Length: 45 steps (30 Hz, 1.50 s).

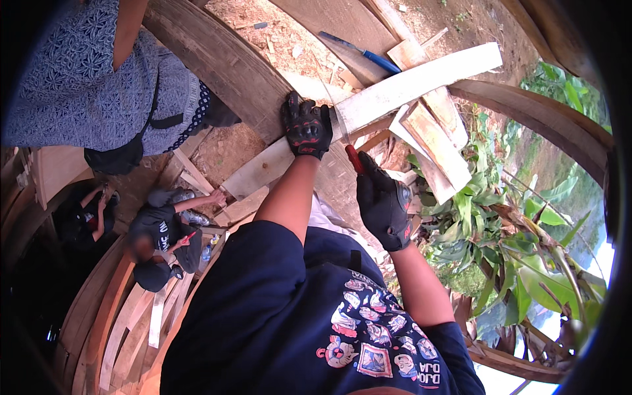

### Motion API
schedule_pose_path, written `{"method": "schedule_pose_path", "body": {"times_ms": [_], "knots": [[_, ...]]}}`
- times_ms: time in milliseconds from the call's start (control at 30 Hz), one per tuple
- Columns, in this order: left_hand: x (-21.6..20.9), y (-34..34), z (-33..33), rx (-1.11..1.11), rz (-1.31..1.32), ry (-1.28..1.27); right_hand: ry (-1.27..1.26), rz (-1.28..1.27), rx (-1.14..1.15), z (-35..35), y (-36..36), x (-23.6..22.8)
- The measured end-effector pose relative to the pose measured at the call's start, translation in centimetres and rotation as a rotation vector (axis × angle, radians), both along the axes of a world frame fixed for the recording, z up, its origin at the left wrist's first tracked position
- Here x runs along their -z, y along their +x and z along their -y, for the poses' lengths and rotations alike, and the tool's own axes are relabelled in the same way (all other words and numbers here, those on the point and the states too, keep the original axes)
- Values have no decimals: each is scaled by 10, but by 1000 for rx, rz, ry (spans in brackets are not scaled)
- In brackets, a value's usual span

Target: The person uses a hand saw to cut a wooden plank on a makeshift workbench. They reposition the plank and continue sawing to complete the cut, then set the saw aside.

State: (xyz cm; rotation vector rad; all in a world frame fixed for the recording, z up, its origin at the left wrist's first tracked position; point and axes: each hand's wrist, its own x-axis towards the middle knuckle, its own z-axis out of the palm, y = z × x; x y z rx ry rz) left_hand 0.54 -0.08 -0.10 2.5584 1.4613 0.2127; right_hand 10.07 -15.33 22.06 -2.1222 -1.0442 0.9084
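Observation:
My left hand (307, 128), in a black glove with red marks, lies on a long pale board (421, 82), its fingers stretched out past the far edge. Just right of it, the thin blade of a handsaw (354, 160) crosses the board, seen nearly edge-on. The saw's red handle is in my right hand (385, 201), gloved too and closed around it, on the near side of the board. Whether the blade has cut into the wood is too fine to make out.
A thick dark beam (217, 62) runs under the board. Beyond lies another saw with a blue handle (382, 62). Wood offcuts (434, 131) sit to the right, by green plants (526, 263). A person in patterned cloth (72, 79) is at left; others sit below among curved planks (125, 329).

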Motion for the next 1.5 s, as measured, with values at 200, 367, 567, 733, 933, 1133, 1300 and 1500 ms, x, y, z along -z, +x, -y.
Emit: {"method": "schedule_pose_path", "body": {"times_ms": [200,367,567,733,933,1133,1300,1500], "knots": [[12,-4,5,8,-81,-34,42,242,-85,6,-51,24],[-6,-1,3,-45,-28,-154,-236,-83,-20,12,8,-8],[4,4,0,-36,-12,-58,-33,32,10,15,-7,12],[-5,1,0,-67,-14,-120,-149,90,-18,8,3,-6],[-9,2,2,-61,-11,-141,-80,34,-8,8,6,-9],[-11,1,1,-42,-33,-184,-27,-68,-13,39,18,6],[-6,1,0,-47,-2,-120,3,-61,42,53,-3,15],[-6,-10,8,-19,-41,-134,-44,-18,21,68,1,24]]}}
